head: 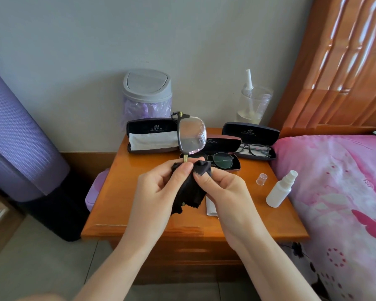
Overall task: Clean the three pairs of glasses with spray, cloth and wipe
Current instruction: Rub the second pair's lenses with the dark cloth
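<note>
Even, soft daylight. Bright glare streaks on the glossy wooden headboard (343,61) at far right. Table (139,209) top reflects light. Wide-angle distortion bends edges; near-left corner blurred.

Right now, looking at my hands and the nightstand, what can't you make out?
Head view only:
Held glasses: the lower lens is wrapped in the black cloth, pinched by the left hand and right hand.
White packet: mostly behind the right hand.
Round glasses: one lens behind the cloth.
Case lid print: too small to read.

Black cloth (189,190), white spray bottle (279,191)
</note>
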`<state>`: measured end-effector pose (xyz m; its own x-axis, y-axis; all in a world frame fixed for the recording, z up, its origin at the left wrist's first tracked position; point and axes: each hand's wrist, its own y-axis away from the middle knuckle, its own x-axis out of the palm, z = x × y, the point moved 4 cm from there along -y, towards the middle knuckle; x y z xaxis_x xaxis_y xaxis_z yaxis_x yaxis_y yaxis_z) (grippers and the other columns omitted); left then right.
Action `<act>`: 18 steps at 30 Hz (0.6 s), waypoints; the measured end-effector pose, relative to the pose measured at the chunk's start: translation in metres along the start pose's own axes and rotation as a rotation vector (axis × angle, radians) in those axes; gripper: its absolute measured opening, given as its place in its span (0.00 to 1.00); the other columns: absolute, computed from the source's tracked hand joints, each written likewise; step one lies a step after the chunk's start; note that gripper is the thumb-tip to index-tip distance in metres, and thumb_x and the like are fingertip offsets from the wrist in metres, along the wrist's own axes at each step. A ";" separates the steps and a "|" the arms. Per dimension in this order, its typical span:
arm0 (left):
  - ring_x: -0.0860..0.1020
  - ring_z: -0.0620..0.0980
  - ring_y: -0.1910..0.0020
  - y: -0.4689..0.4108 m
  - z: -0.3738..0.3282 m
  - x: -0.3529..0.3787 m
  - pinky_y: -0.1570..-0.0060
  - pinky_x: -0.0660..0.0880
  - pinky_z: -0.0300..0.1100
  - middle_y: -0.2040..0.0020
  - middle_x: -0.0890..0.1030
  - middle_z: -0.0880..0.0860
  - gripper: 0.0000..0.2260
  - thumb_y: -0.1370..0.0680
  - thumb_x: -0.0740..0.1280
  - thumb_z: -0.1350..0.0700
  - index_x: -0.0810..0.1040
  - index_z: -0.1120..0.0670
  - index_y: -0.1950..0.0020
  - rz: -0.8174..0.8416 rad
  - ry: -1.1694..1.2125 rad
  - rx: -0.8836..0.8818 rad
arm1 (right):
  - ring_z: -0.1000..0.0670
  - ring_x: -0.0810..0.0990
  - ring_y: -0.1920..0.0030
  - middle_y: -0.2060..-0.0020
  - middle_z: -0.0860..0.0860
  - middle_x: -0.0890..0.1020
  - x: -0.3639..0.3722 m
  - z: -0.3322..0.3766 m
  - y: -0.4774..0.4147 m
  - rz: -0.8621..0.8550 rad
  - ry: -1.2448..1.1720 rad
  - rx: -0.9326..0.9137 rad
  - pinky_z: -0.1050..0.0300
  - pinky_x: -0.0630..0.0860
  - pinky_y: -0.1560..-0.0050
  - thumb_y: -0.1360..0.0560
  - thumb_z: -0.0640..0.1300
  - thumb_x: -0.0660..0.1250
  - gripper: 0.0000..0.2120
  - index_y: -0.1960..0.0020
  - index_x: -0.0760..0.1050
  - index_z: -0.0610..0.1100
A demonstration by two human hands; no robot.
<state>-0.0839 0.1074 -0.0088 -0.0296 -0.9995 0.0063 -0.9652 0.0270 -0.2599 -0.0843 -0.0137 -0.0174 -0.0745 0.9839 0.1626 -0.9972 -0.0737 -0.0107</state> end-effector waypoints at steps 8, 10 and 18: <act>0.82 0.40 0.54 0.000 0.001 -0.003 0.59 0.75 0.29 0.60 0.86 0.45 0.11 0.28 0.65 0.50 0.84 0.52 0.54 -0.107 0.099 0.000 | 0.50 0.85 0.58 0.59 0.45 0.86 0.007 0.001 0.003 0.033 0.080 -0.029 0.62 0.80 0.58 0.29 0.38 0.72 0.08 0.51 0.80 0.38; 0.82 0.41 0.53 -0.001 0.001 -0.001 0.56 0.75 0.29 0.57 0.86 0.46 0.13 0.27 0.63 0.50 0.84 0.54 0.52 -0.068 0.090 0.003 | 0.49 0.85 0.58 0.59 0.44 0.86 0.006 0.001 0.002 0.011 0.076 -0.031 0.62 0.80 0.58 0.30 0.39 0.72 0.08 0.52 0.81 0.38; 0.80 0.37 0.47 -0.004 0.000 -0.002 0.51 0.74 0.28 0.51 0.84 0.43 0.12 0.23 0.60 0.52 0.80 0.48 0.45 0.017 0.037 -0.009 | 0.53 0.84 0.56 0.60 0.48 0.86 -0.007 0.008 -0.002 -0.031 -0.034 -0.057 0.67 0.77 0.58 0.32 0.48 0.67 0.14 0.52 0.82 0.41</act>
<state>-0.0800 0.1089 -0.0081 -0.0553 -0.9978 0.0375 -0.9668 0.0441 -0.2519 -0.0818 -0.0216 -0.0105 -0.0445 0.9794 0.1970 -0.9976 -0.0329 -0.0613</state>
